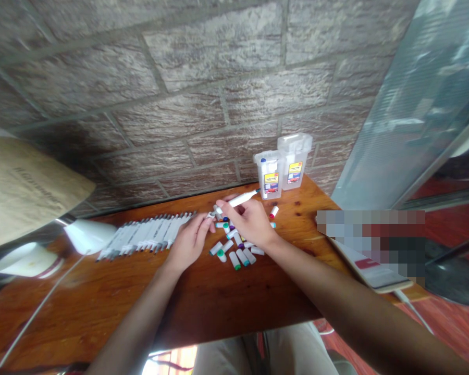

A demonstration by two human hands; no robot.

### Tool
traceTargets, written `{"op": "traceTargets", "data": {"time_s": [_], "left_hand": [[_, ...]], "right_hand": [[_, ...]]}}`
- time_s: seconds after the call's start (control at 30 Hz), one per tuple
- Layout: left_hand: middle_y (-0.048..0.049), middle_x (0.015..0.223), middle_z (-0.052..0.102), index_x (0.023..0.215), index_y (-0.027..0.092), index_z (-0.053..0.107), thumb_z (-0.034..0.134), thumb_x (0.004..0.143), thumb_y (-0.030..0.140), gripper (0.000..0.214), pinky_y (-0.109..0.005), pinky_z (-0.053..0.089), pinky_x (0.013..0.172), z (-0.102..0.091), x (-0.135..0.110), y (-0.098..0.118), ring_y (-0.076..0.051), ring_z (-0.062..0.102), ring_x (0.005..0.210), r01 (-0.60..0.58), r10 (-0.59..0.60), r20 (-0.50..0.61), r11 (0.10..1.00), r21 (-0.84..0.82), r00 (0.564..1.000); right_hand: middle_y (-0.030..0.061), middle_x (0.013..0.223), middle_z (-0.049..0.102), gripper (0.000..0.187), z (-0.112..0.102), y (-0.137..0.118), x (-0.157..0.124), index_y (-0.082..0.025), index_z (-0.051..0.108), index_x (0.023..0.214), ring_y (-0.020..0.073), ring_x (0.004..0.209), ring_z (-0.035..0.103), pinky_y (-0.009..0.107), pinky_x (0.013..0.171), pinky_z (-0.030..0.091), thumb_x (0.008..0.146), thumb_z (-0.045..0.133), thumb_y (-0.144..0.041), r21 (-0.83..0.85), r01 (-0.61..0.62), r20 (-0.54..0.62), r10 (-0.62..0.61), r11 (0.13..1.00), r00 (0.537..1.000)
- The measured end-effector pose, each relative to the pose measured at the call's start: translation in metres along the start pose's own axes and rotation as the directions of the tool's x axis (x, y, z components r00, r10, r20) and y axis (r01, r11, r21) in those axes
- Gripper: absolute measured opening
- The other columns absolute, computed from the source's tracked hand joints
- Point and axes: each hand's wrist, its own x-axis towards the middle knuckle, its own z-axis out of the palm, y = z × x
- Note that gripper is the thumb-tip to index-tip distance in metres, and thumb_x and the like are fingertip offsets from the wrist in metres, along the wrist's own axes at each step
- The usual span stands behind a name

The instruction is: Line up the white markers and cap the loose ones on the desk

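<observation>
My right hand [256, 221] is closed around a white marker [240, 199], whose dark nib end points up and right toward the plastic boxes. My left hand [190, 237] is closed too, pinching a small white marker cap [211, 214] close to the marker's other end; the fingers partly hide it. Whether the cap touches the marker, I cannot tell. Below and between my hands lie several loose white caps [234, 259] with green, teal, blue and purple ends. A red-ended cap [274, 212] lies apart, right of my right hand.
Left of my left hand, many uncapped white markers [144, 234] lie in a row. Two clear plastic boxes [271, 179] stand by the stone wall, the nearer holding a marker. A white cup [27, 260], a lamp [88, 237] and a white board-like object [375, 268] flank the wooden table [203, 307].
</observation>
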Motion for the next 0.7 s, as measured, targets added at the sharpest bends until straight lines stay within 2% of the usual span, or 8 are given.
{"op": "traceTargets", "data": {"time_s": [0.13, 0.3, 0.37, 0.5, 0.7], "left_hand": [[-0.0018, 0.083, 0.064, 0.083, 0.021, 0.055, 0.035, 0.102, 0.033, 0.030, -0.028, 0.044, 0.083, 0.000, 0.000, 0.002, -0.017, 0.062, 0.086, -0.017, 0.017, -0.031, 1.000, 0.010, 0.999], [-0.0028, 0.086, 0.065, 0.083, 0.021, 0.056, 0.035, 0.102, 0.035, 0.031, -0.029, 0.044, 0.086, -0.001, 0.000, 0.002, -0.017, 0.063, 0.090, -0.006, 0.006, -0.045, 1.000, -0.003, 0.999], [-0.0034, 0.088, 0.066, 0.084, 0.021, 0.056, 0.034, 0.102, 0.036, 0.032, -0.029, 0.044, 0.087, -0.001, 0.000, 0.000, -0.018, 0.063, 0.093, 0.010, -0.010, -0.050, 1.000, -0.012, 0.999], [-0.0034, 0.088, 0.067, 0.087, 0.021, 0.057, 0.035, 0.102, 0.037, 0.031, -0.029, 0.044, 0.089, 0.000, 0.000, -0.003, -0.019, 0.063, 0.095, 0.016, -0.018, -0.064, 1.000, -0.027, 0.998], [-0.0037, 0.089, 0.068, 0.086, 0.021, 0.058, 0.038, 0.101, 0.038, 0.030, -0.029, 0.046, 0.087, 0.000, 0.000, 0.000, -0.019, 0.064, 0.094, 0.013, -0.014, -0.058, 1.000, -0.023, 0.998]], "right_hand": [[0.0031, 0.088, 0.073, 0.030, -0.009, 0.001, 0.008, -0.018, 0.072, 0.090, 0.0123, 0.068, 0.062, 0.024, 0.069, 0.047, 0.091, 0.058, -0.043, -0.049, 0.071, -0.124, -0.077, 0.996, 0.989], [0.0050, 0.077, 0.072, 0.041, -0.017, 0.009, 0.018, -0.016, 0.070, 0.087, 0.0151, 0.063, 0.063, 0.025, 0.060, 0.047, 0.090, 0.054, -0.054, 0.080, -0.071, -0.259, 0.089, 0.994, 0.962], [0.0042, 0.073, 0.070, 0.042, -0.016, 0.008, 0.017, -0.016, 0.069, 0.088, 0.0147, 0.061, 0.062, 0.025, 0.058, 0.046, 0.089, 0.055, -0.055, 0.091, -0.084, -0.260, 0.105, 0.992, 0.960], [0.0007, 0.064, 0.064, 0.041, -0.009, 0.003, 0.008, -0.017, 0.070, 0.085, 0.0123, 0.057, 0.057, 0.024, 0.056, 0.042, 0.091, 0.053, -0.054, -0.030, -0.056, -0.200, 0.049, 0.998, 0.979], [0.0010, 0.066, 0.066, 0.037, -0.005, 0.002, 0.003, -0.018, 0.070, 0.084, 0.0126, 0.059, 0.059, 0.023, 0.059, 0.043, 0.092, 0.053, -0.051, -0.053, -0.047, -0.127, 0.040, 0.997, 0.991]]}}
